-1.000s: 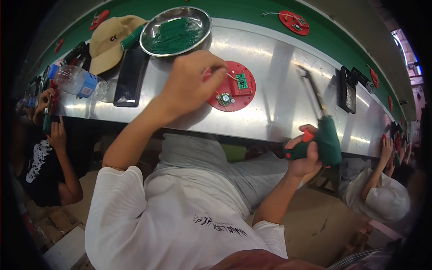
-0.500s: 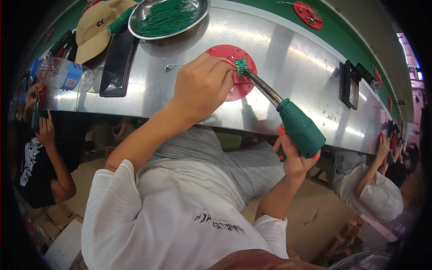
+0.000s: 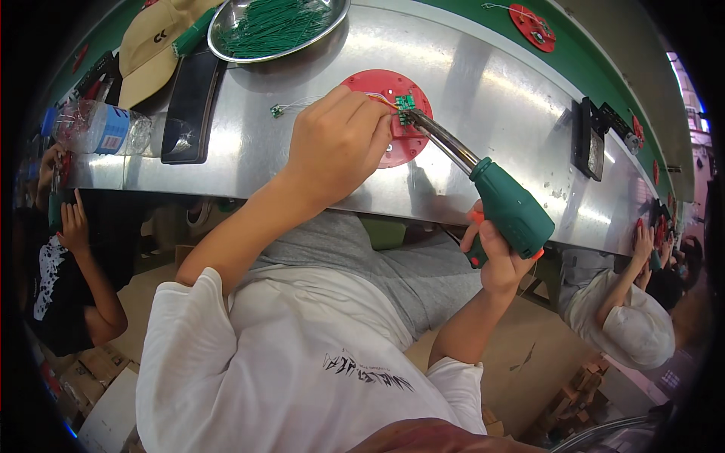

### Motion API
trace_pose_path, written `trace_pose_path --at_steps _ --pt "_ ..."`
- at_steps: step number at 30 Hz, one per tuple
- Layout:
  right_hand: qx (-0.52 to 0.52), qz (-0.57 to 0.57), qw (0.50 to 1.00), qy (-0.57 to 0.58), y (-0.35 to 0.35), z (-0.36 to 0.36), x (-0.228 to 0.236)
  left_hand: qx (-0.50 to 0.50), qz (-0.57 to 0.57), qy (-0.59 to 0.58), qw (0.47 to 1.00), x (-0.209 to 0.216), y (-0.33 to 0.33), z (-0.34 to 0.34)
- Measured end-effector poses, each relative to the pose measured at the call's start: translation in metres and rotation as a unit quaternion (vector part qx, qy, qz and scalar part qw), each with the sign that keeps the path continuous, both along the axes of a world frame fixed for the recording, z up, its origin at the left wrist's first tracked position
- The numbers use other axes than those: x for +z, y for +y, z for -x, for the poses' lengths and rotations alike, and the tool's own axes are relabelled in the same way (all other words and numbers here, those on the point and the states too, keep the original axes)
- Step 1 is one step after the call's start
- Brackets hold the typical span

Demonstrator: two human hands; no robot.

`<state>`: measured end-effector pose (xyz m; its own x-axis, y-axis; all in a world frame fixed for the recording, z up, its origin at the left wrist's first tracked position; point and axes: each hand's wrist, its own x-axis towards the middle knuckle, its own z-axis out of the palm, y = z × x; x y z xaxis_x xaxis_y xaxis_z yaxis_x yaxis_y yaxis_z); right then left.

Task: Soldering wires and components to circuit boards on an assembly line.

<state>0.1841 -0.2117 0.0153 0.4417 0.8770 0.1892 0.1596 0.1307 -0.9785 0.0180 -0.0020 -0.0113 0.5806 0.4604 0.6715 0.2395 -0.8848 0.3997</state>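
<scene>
Right fingers (image 3: 495,241) wrap soldering gun (image 3: 513,205), now lowered to board (image 3: 405,101); left fingers (image 3: 381,131) pinched, hold hidden

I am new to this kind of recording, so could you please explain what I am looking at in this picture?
Certainly. There is no robot here: these are a person's bare hands. A wide fisheye camera worn on the head looks down, so straight edges bend and the picture's left is the person's left.

The right hand holds a green tool, apparently a soldering gun, its tip at a small green circuit board over a red disc. The left hand is beside that board, near thin wires; its exact grip is hard to see.

Also on the metal table are a bowl of green strands, a tan cap and a clear bottle. Other people sit on either side.
</scene>
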Motion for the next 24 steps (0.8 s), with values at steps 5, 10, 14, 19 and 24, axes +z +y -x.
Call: trace_pose_path --at_steps 5,10,14,19,24 --pt "-0.012 -0.001 1.000 0.012 0.0010 0.0020 0.0026 0.001 0.000 0.009 1.000 0.0014 -0.0008 0.0000" --pt "-0.001 0.013 1.000 0.025 0.0014 -0.0034 0.0010 0.003 -0.002 0.012 1.000 0.0014 -0.0003 0.0004" --pt "-0.052 -0.011 0.996 0.066 -0.0003 0.0014 0.0002 0.000 -0.010 0.005 1.000 0.0006 -0.0005 0.0000" --pt "-0.051 -0.034 0.998 0.015 -0.0048 -0.0037 -0.0001 0.011 -0.034 -0.008 0.999 -0.0048 0.0022 -0.0022" --pt "-0.031 -0.004 0.999 -0.003 -0.0051 0.0003 0.0022 -0.001 -0.011 0.005 1.000 0.0004 0.0000 -0.0004"
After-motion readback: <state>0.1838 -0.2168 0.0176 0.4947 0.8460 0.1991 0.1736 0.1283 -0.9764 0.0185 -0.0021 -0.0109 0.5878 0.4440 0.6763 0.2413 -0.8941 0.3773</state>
